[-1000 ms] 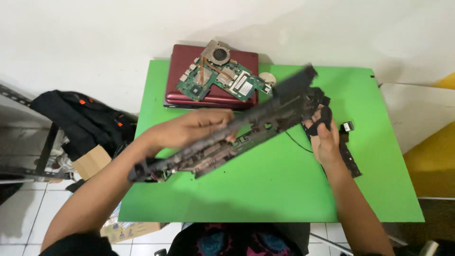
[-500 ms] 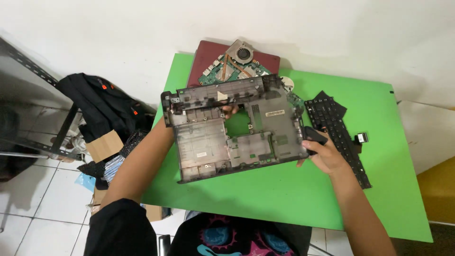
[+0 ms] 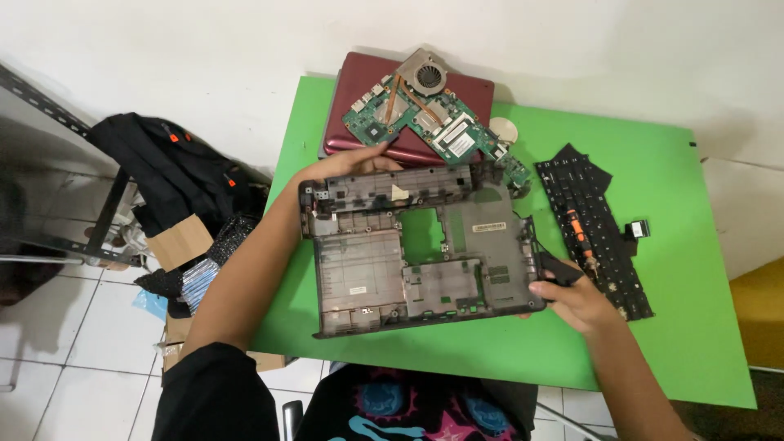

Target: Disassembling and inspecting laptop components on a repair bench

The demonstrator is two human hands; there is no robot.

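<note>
Grey plastic laptop base shell (image 3: 420, 249), stripped, gripped by left hand (image 3: 359, 161) at far edge and right hand (image 3: 572, 298) at near corner; motherboard (image 3: 429, 114), keyboard (image 3: 594, 227) already removed.

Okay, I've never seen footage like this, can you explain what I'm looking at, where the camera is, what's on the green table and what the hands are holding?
There is no machine here: a person works with two bare hands, and the single camera sits on their head, looking down, so the arms reach in from the bottom of the picture.

The left hand grips the far edge of a dark plastic laptop base shell. The right hand holds its near right corner. The shell is hollow, with an opening through which the green table shows.

Also on the table: a red laptop lid at the far edge, with a green circuit board and its round cooling fan lying on top. To the right lies a loose black keyboard, with a small orange-handled tool resting on it.

A black bag sits on the floor to the left.
</note>
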